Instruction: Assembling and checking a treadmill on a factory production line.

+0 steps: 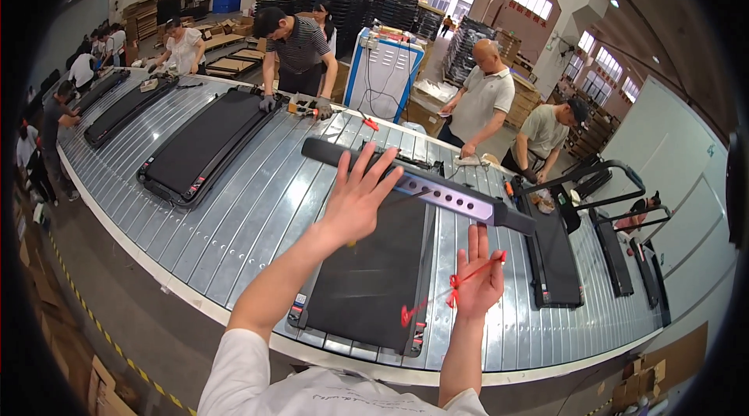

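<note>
Red cord (456, 285) seemingly pinched in right hand (479, 275); left hand (355, 201) fingers spread above treadmill (374, 268).

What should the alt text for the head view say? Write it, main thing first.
A person's left hand spreads open over the long grey console bar of a flat black treadmill on a metal slat conveyor, while the right hand holds a red cord. Other workers stand across the line at more treadmills.

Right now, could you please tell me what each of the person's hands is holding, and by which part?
The right hand holds a thin red cord near its upper end. The left hand is spread open above the black treadmill deck, holding nothing.
</note>
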